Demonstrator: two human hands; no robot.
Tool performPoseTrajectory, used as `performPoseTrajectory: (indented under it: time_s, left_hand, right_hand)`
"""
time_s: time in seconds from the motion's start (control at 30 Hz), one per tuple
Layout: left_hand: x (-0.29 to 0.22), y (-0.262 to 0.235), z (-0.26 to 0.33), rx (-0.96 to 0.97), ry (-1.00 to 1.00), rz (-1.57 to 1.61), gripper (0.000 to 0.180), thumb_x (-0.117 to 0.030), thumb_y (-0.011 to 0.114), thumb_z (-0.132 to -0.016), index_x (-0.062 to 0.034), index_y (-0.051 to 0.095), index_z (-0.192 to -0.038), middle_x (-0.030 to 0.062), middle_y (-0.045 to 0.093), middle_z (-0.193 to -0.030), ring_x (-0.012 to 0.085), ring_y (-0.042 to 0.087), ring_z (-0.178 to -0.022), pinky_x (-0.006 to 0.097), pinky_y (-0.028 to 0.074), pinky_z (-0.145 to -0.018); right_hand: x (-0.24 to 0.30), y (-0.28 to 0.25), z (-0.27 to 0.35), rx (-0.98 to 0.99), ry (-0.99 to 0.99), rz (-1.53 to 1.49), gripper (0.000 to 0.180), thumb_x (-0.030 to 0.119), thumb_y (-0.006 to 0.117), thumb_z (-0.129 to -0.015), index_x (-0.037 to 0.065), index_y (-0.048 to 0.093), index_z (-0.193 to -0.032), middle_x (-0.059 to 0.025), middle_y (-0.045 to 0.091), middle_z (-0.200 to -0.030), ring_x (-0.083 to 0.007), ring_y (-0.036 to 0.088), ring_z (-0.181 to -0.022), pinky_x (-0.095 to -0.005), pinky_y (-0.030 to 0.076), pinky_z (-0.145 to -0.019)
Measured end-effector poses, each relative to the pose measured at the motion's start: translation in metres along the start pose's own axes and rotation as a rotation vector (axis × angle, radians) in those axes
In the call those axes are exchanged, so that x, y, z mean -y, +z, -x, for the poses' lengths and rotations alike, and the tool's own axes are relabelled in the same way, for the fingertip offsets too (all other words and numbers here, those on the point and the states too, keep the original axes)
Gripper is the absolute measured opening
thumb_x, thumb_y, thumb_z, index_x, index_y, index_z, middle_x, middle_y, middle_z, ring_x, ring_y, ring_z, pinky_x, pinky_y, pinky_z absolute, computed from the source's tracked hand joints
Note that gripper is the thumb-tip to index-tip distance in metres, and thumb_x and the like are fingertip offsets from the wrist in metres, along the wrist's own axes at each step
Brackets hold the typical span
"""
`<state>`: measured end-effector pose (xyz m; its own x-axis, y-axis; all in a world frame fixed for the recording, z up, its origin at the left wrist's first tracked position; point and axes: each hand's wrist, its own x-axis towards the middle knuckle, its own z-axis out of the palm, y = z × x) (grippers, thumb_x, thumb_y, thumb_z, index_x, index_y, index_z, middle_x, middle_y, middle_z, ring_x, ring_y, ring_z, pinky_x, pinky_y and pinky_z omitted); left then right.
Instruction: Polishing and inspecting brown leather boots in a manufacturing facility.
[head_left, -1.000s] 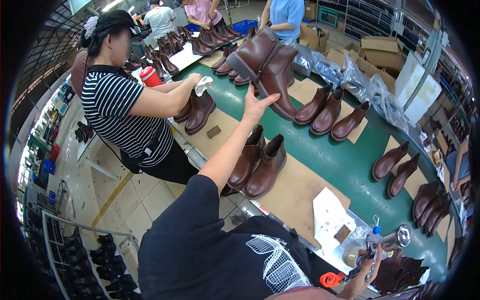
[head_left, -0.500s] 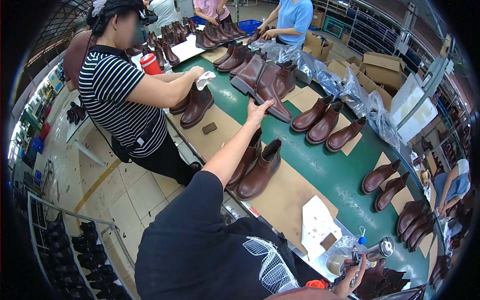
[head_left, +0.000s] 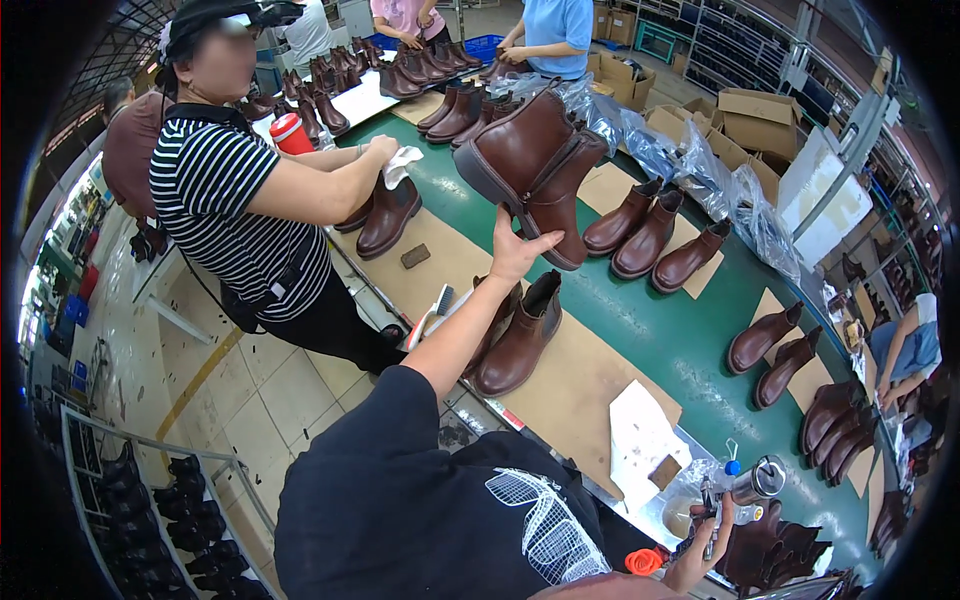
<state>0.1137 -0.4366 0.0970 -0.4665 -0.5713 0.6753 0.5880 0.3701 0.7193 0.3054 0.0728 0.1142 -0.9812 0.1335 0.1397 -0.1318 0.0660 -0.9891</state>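
My left hand (head_left: 522, 250) reaches out over the table and grips a brown leather ankle boot (head_left: 548, 165) from beneath. The boot is raised and tilted, its dark sole to the left and a zip along its side. My right hand (head_left: 697, 555) is low on the right, fingers wrapped round a spray gun (head_left: 712, 510) with a metal cup (head_left: 765, 478). The gun points away from the held boot. Below my left forearm a brown boot (head_left: 520, 345) stands on brown card, its mate partly hidden behind my arm. A brush (head_left: 440, 300) lies close to that forearm.
A co-worker (head_left: 225, 200) in a striped shirt wipes a boot (head_left: 388, 218) with a white cloth. More boots (head_left: 645, 235) stand along the green table (head_left: 640, 335). White paper (head_left: 640, 440) with a brown block, a clear bottle and a red-orange cap lie near my right hand.
My left hand has turned the boot more upright, bringing its zip side into fuller view. The brush now shows beside my forearm. The spray gun has shifted slightly.
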Motion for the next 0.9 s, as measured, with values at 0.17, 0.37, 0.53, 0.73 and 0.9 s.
performPoseTrajectory:
  time_s: [0.17, 0.37, 0.53, 0.73, 0.9]
  left_hand:
    - [-0.027, 0.008, 0.014, 0.053, -0.083, 0.201, 0.082, -0.011, 0.089, -0.068, 0.0016, 0.039, -0.132, 0.0119, 0.052, -0.125, 0.0212, 0.055, -0.112, 0.034, 0.050, -0.094]
    - [-0.031, 0.010, 0.024, 0.118, -0.104, 0.206, 0.083, -0.005, 0.086, -0.069, 0.0009, 0.035, -0.135, 0.0113, 0.048, -0.125, 0.0206, 0.056, -0.112, 0.034, 0.056, -0.090]
    - [-0.046, 0.018, 0.031, 0.138, -0.144, 0.292, 0.082, -0.003, 0.085, -0.069, 0.0009, 0.036, -0.134, 0.0110, 0.047, -0.126, 0.0203, 0.055, -0.112, 0.034, 0.055, -0.091]
    - [-0.050, 0.028, 0.057, 0.221, -0.256, 0.331, 0.082, -0.002, 0.085, -0.069, -0.0001, 0.035, -0.134, 0.0098, 0.049, -0.125, 0.0192, 0.054, -0.114, 0.033, 0.050, -0.096]
    - [-0.071, 0.048, 0.092, 0.353, -0.502, 0.439, 0.086, -0.001, 0.085, -0.069, -0.0005, 0.034, -0.137, 0.0103, 0.049, -0.130, 0.0197, 0.054, -0.118, 0.034, 0.049, -0.099]
  right_hand:
    - [0.001, 0.000, 0.003, 0.033, 0.005, 0.009, 0.040, 0.015, 0.049, -0.103, 0.002, 0.047, -0.142, -0.0075, 0.064, -0.105, -0.0120, 0.059, -0.094, -0.0275, 0.046, -0.089]
    - [-0.001, 0.000, 0.009, -0.013, 0.002, 0.018, 0.039, 0.012, 0.048, -0.103, 0.003, 0.048, -0.141, -0.0078, 0.064, -0.106, -0.0118, 0.059, -0.093, -0.0272, 0.047, -0.085]
    - [-0.007, -0.006, 0.011, 0.006, 0.008, 0.015, 0.040, 0.012, 0.049, -0.102, 0.002, 0.048, -0.141, -0.0062, 0.065, -0.101, -0.0097, 0.057, -0.090, -0.0256, 0.045, -0.084]
    - [0.001, -0.007, 0.014, 0.022, -0.059, 0.087, 0.040, 0.005, 0.046, -0.098, -0.003, 0.050, -0.137, -0.0091, 0.062, -0.112, -0.0124, 0.056, -0.091, -0.0271, 0.045, -0.085]
    - [0.030, 0.003, 0.020, 0.078, -0.141, 0.237, 0.042, -0.002, 0.045, -0.090, -0.007, 0.054, -0.131, -0.0128, 0.063, -0.111, -0.0156, 0.058, -0.093, -0.0278, 0.045, -0.083]
